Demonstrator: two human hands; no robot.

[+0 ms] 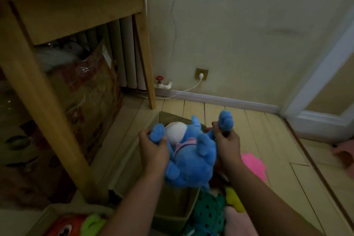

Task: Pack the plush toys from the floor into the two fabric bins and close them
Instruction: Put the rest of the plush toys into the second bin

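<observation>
A blue plush toy (191,159) with a white face hangs over the open tan fabric bin (172,214) in the middle of the floor. My left hand (153,149) grips one of its blue limbs. My right hand (226,145) grips another limb, whose paw sticks up above my fist. A second fabric bin (44,216) at the bottom left holds an orange plush (65,226) and a light green one (92,224). To the right of the middle bin lie a green spotted plush (208,210), a yellow one (233,199) and a bright pink one (252,165).
A wooden table leg (47,109) stands just left of the bins, with a plastic-wrapped bundle (80,90) under the table. A radiator, a red valve (159,78) and a plugged wall socket (201,73) line the wall. A door frame (321,74) is at the right.
</observation>
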